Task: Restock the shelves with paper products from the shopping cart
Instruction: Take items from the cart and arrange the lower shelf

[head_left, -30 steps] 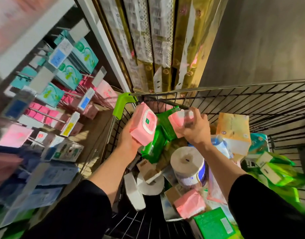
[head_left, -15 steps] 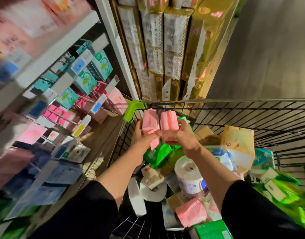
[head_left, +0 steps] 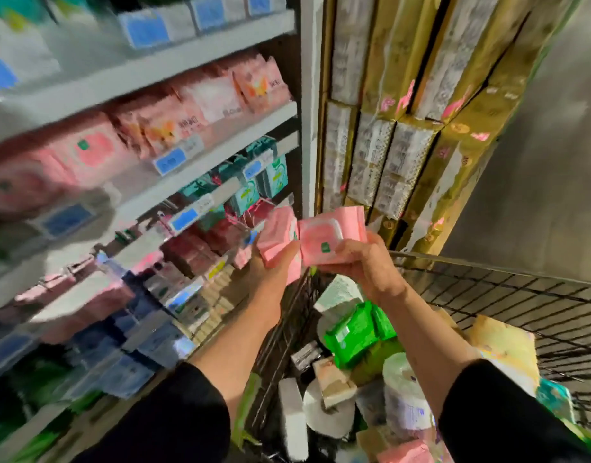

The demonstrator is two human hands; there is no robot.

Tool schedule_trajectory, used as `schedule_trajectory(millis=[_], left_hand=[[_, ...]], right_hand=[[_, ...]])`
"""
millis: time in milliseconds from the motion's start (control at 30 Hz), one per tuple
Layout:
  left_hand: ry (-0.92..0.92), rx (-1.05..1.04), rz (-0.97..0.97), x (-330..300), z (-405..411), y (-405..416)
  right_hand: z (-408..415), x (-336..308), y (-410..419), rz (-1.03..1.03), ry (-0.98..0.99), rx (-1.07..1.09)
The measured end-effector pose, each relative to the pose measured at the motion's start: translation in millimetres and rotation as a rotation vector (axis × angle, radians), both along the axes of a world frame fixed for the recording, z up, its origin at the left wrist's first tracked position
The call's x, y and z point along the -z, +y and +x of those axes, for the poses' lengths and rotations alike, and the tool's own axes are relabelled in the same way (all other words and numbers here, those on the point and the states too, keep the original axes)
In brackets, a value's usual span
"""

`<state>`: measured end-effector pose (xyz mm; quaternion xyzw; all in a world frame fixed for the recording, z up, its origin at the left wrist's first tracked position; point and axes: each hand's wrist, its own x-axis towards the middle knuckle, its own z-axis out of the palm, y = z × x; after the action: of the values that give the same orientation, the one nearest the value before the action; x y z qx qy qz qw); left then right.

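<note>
1. The left hand point(head_left: 270, 265) is raised in front of the shelving, forearm running up from a black sleeve point(head_left: 173, 416) at the lower edge. Its fingers are curled round a pink pack point(head_left: 275, 235), which it holds tilted, one narrow side turned toward the camera.

2. The right hand point(head_left: 364, 265) is held at about the same height, just to the right of the left, wrist bent and knuckles toward the camera. Its thumb and fingers pinch the lower edge of a second pink pack point(head_left: 330, 235), which shows its face with a paler flap and a small green mark.

3. The two packs touch or nearly touch at their inner edges; which, I cannot tell. Both are held above the near left corner of the shopping cart point(head_left: 507, 295), level with the lower hanging rows of the shelves point(head_left: 200, 55).

4. On the shelves to the left, much blurred, stand similar pink packs point(head_left: 90, 152) on the middle board, with blue price labels point(head_left: 168, 160) on the rail below them. Teal packs point(head_left: 274, 177) hang further down.

5. Inside the cart's wire basket lie green packs point(head_left: 354, 332), toilet paper rolls point(head_left: 404, 392), a yellow tissue pack point(head_left: 507, 349) and another pink pack point(head_left: 404, 454) at the bottom edge.

6. Behind the hands, to the right of the shelf upright, tall gold-wrapped bundles point(head_left: 431, 105) are stacked on end.
</note>
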<state>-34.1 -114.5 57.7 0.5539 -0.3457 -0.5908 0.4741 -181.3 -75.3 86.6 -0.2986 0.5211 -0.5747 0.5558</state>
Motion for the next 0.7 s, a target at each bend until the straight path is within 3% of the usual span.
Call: schedule_trajectory(millis=[200, 400, 700], left_hand=[[-0.148, -0.136, -0.132, -52.2, 92.0, -14.7], [-0.187, -0.279, -0.144, -71.2, 186.7, -16.3], [-0.119, -0.292, -0.278, -85.4, 288.4, -12.1]], right_hand=[[86.1, -38.2, -29.8, -0.112, 0.015, -0.044], [158.1, -69.5, -54.9, -0.114, 0.052, -0.035], [226.8, -86.4, -73.5, -0.143, 0.099, 0.011]])
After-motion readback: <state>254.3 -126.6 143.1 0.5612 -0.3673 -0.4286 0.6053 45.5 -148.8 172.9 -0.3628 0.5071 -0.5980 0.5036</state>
